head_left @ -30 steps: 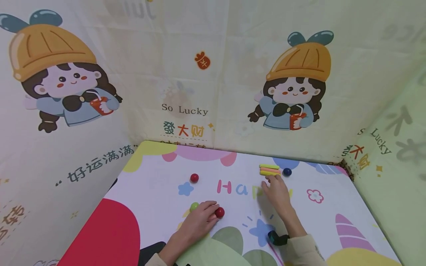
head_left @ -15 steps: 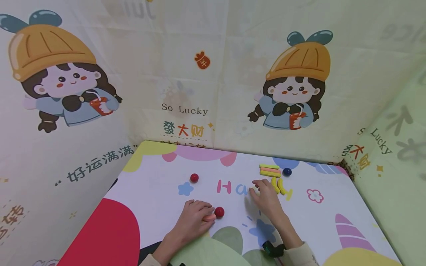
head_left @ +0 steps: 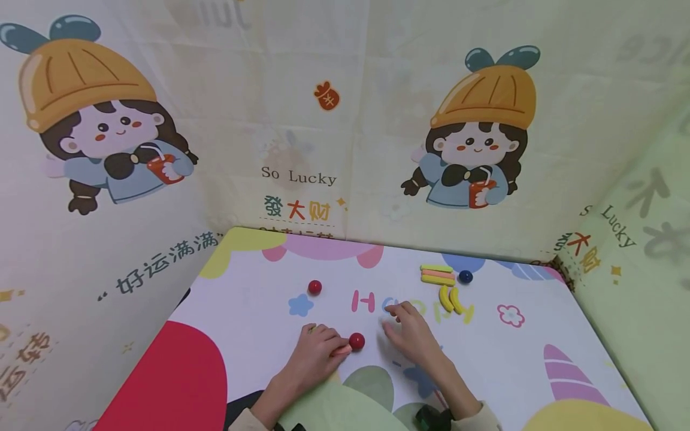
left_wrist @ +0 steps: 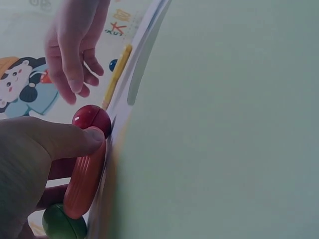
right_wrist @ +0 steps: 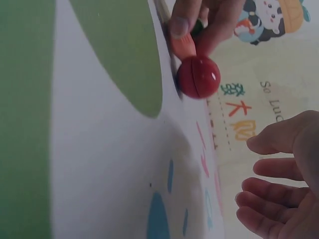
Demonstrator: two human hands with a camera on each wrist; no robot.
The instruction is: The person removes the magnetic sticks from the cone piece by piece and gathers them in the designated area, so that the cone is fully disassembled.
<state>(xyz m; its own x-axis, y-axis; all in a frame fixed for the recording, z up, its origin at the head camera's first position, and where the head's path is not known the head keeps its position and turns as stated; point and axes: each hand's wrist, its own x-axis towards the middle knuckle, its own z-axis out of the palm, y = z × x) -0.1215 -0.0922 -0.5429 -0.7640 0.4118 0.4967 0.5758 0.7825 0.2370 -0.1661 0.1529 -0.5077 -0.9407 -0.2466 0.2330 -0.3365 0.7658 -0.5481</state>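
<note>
My left hand [head_left: 317, 353] rests low over the table, its thumb and fingers pinching an orange ridged stick [left_wrist: 85, 181] with rounded ends. A glossy red ball [head_left: 357, 341] sits right at the stick's far end. Beside the fingers is a green ball [left_wrist: 64, 221], mostly hidden from the head view. My right hand [head_left: 412, 335] hovers to the right of the red ball, fingers loosely spread and holding nothing. Two small yellow bananas [head_left: 455, 300] lie beyond it, below a row of green, pink and yellow sticks [head_left: 438, 275].
A dark blue ball [head_left: 466, 276] stands just right of the stick row. Another red ball [head_left: 315, 287] sits farther back on the left. The printed tabletop [head_left: 259, 287] meets patterned cloth walls [head_left: 372, 179] at the back and sides.
My right hand has drawn back from beside the stick row towards the near left, uncovering the two bananas. My left hand has shifted slightly, and the green ball is now nearly covered in the head view.
</note>
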